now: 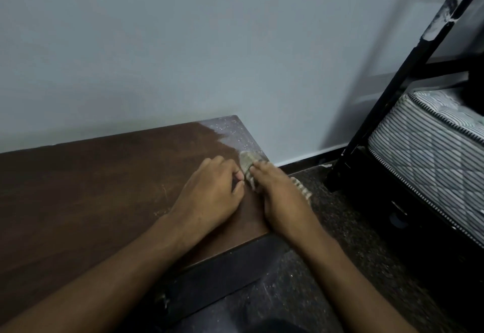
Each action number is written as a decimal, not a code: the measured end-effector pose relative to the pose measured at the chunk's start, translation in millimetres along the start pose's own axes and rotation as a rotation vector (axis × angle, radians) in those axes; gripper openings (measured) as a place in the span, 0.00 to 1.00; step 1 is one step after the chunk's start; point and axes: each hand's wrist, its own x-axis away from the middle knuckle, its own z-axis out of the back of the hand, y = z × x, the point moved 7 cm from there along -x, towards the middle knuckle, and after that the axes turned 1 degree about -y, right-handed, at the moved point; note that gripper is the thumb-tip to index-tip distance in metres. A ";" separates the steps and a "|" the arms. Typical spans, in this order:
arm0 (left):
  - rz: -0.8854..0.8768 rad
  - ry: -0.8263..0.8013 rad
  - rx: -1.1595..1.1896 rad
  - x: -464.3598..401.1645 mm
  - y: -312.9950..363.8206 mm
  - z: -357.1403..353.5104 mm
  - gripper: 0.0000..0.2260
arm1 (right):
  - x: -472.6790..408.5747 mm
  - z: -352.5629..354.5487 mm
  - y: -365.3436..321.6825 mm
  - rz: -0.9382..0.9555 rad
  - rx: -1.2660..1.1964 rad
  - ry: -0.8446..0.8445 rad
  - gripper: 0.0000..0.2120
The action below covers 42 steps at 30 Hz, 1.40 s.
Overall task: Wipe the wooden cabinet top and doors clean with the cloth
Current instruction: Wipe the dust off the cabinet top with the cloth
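The dark brown wooden cabinet top [91,188] fills the lower left, with a dusty grey patch [233,133] at its far right corner. A striped, greyish cloth [247,161] lies at the top's right edge, partly hanging over the side. My right hand [282,199] presses flat on the cloth and covers most of it. My left hand [212,191] rests on the wood right beside it, fingers curled, fingertips touching the cloth's left edge. The cabinet's dark side panel [222,275] shows below the hands; the doors are out of sight.
A pale wall [183,44] runs behind the cabinet. To the right stands a black metal bed frame [392,92] with a striped mattress [432,144]. Dark speckled carpet [353,228] lies between cabinet and bed, with a black skirting board [309,161] along the wall.
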 end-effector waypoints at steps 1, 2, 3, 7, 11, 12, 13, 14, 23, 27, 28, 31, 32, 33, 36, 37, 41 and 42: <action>0.000 0.017 0.000 0.3 -3.7 1.8 0.02 | 9.4 -3.9 -8.5 0.054 -0.025 -0.020 0.26; -0.003 0.029 -0.005 0.7 -7.6 3.6 0.02 | 16.9 -5.5 -13.9 0.093 -0.051 -0.034 0.26; -0.004 0.031 -0.012 1.3 -11.8 4.9 0.02 | 17.5 -5.9 -12.2 0.114 -0.057 -0.044 0.25; 0.013 -0.021 -0.023 0.0 -23.3 9.8 0.02 | -28.7 1.0 22.8 0.019 -0.016 0.001 0.24; 0.045 -0.028 -0.052 -8.3 -31.6 14.2 0.02 | -45.2 -0.5 5.5 0.015 -0.025 0.007 0.24; 0.051 -0.020 -0.061 -11.1 -34.6 14.7 0.01 | -39.1 -7.4 -7.6 0.071 -0.020 -0.028 0.25; 0.053 -0.008 -0.069 -13.8 -37.9 15.1 0.01 | -31.5 -13.1 -19.7 0.129 -0.034 -0.057 0.26; 0.054 -0.002 -0.077 -16.4 -41.1 15.1 0.01 | -26.5 -17.2 -25.8 0.161 -0.048 -0.082 0.26; 0.116 -0.032 -0.106 -37.3 -60.9 17.8 0.00 | -82.6 -21.4 -8.0 0.083 0.018 -0.053 0.26; 0.110 0.002 -0.118 -44.4 -65.8 18.4 0.02 | -76.0 -24.4 -16.5 0.179 -0.016 -0.095 0.22; 0.114 0.006 -0.121 -46.1 -67.4 18.7 0.02 | -84.6 -22.9 -9.8 0.164 -0.002 -0.093 0.21; 0.124 0.013 -0.133 -50.9 -72.7 20.6 0.05 | -118.6 -18.8 13.3 0.045 0.004 -0.057 0.22; 0.123 0.017 -0.139 -52.3 -74.7 21.7 0.07 | -125.1 -17.7 13.0 0.019 0.008 -0.044 0.23; 0.119 0.023 -0.147 -54.1 -76.5 22.6 0.08 | -128.1 -19.6 9.2 0.015 0.020 -0.043 0.23; 0.125 0.021 -0.153 -59.5 -85.0 21.3 0.10 | -120.8 -30.4 -6.1 0.081 0.043 -0.079 0.22; 0.127 0.023 -0.153 -61.4 -87.0 20.5 0.11 | -119.0 -30.5 -6.9 0.097 0.036 -0.086 0.22; 0.110 0.045 -0.143 -70.7 -91.5 18.5 0.13 | -136.8 -17.7 1.9 0.012 0.000 -0.011 0.20; 0.109 0.051 -0.132 -74.2 -92.7 18.1 0.12 | -138.0 -18.4 -2.7 0.022 0.004 -0.014 0.19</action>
